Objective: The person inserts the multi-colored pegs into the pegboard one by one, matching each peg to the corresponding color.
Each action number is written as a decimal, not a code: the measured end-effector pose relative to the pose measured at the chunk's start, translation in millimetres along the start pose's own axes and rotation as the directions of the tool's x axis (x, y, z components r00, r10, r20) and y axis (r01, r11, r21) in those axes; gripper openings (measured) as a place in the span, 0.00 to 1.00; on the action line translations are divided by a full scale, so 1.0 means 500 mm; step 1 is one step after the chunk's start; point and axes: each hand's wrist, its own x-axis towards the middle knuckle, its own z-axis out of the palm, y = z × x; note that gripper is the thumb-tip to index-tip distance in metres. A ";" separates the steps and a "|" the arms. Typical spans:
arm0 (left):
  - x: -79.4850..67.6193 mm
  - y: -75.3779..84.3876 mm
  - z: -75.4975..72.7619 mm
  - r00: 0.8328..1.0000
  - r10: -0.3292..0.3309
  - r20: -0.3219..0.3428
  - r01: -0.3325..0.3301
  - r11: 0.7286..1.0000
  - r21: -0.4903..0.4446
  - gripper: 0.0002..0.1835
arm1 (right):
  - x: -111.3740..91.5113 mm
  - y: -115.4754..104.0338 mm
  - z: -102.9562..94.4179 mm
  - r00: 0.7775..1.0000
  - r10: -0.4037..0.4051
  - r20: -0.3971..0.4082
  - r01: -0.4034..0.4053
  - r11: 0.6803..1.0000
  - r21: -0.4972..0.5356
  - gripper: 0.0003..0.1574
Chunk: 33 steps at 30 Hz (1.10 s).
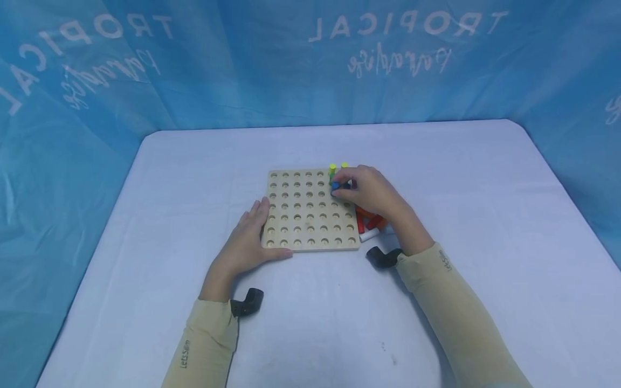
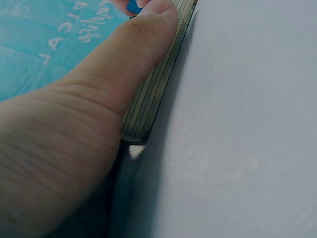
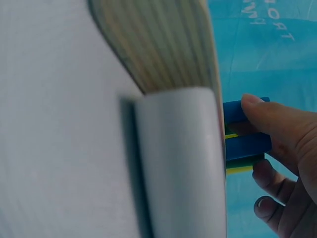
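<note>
right hand point(image 1: 367, 188): grip clamping on 1 blue peg point(image 3: 234, 112) | left hand point(image 1: 246, 242): grip lying apart, touching 1 pegboard point(image 1: 303, 222) | 2 yellow pegs point(image 1: 332, 167) standing | 1 white peg point(image 1: 369, 235) lying

Looks like a curtained-off work area: closed in beyond, left and right of the broad white round-cornered table point(image 1: 310, 312) by creased, sheet-like blue curtains point(image 1: 271, 91) bearing mirror-reversed white "TROPICAL Paradise" lettering point(image 1: 407, 24). Cannot tell whether home or lab.

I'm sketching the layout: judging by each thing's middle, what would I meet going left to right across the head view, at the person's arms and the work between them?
Left sleeve → left hand → wooden pegboard → right hand → right sleeve
</note>
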 end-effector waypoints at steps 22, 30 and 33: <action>0.002 -0.001 0.004 1.000 -0.007 0.002 0.007 1.000 -0.011 0.74 | -0.007 -0.005 -0.004 0.999 0.013 0.043 -0.013 1.000 0.004 0.19; 0.001 0.002 0.003 1.000 -0.008 0.003 0.008 1.000 -0.006 0.74 | -0.015 -0.010 -0.017 0.996 0.081 0.023 -0.082 0.996 0.025 0.20; 0.001 0.003 0.003 1.000 -0.009 0.002 0.009 1.000 -0.008 0.75 | -0.017 -0.010 -0.024 0.996 0.083 0.020 -0.083 0.996 0.025 0.20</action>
